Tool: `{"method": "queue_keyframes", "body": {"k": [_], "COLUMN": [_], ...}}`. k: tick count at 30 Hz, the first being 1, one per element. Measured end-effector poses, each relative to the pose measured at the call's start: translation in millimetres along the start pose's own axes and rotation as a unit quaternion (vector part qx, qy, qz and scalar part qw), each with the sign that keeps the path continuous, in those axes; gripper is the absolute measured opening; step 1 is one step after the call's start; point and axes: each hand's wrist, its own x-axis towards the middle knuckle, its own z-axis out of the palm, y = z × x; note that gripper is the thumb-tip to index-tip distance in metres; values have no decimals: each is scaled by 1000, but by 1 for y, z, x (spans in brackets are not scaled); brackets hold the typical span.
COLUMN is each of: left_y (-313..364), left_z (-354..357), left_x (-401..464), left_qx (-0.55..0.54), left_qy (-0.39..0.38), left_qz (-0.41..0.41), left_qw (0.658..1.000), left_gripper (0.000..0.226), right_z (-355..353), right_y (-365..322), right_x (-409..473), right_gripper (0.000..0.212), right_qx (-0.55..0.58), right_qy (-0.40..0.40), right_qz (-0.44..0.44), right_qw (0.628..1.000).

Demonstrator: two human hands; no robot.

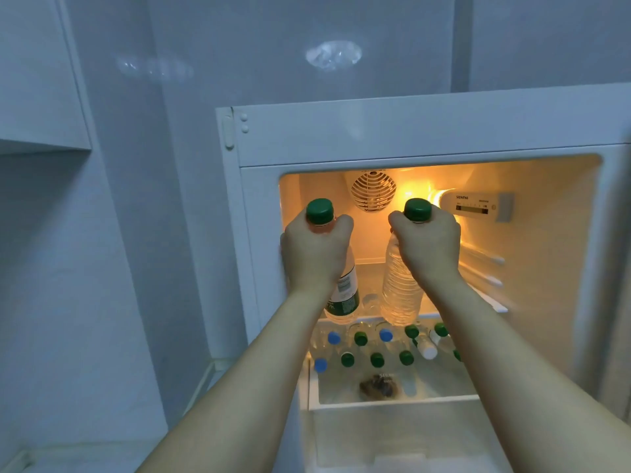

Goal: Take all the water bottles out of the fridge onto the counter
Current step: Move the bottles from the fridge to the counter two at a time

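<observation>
Two hands reach into the open fridge (409,131): left hand (316,249) grips a labelled bottle (345,295), right hand (428,242) grips a clear bottle (399,288), both held above more capped bottles (377,359) on the lower shelf.

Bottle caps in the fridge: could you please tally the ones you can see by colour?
Green caps: 9 (2 on the held bottles, 7 below, one partly hidden)
Blue caps: 3
White cap: 1
Total: 13
</observation>
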Motion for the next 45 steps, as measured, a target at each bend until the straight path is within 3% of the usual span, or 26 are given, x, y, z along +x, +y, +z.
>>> {"method": "queue_keyframes", "body": {"k": [7, 12, 21, 27, 37, 45], "left_y": [36, 51, 69, 65, 37, 44], "left_z": [-61, -122, -255, -357, -463, -505], "left_x": [-29, -46, -88, -117, -196, -306], "left_qx": [-54, -51, 44, 104, 237, 289], "left_qy": [-3, 35, 78, 144, 276, 364], "left_qz": [10, -1, -11, -22, -92, -156], "left_qw": [998, 998, 996, 984, 927, 871], "left_gripper": [24, 33, 34, 30, 32, 35], "right_z": [-19, -28, -13, 13, 66, 50], "right_y": [-35, -72, -146, -179, -204, -204], "right_x": [-46, -93, -203, -265, -395, -481], "right_gripper": [25, 28, 37, 30, 41, 44], "right_qx": [11, 29, 119, 167, 250, 261], "right_qy": [2, -23, -117, -193, -384, -495], "right_qz": [1, -5, 44, 42, 122, 145], "right_qw": [1000, 999, 985, 966, 880, 816]}}
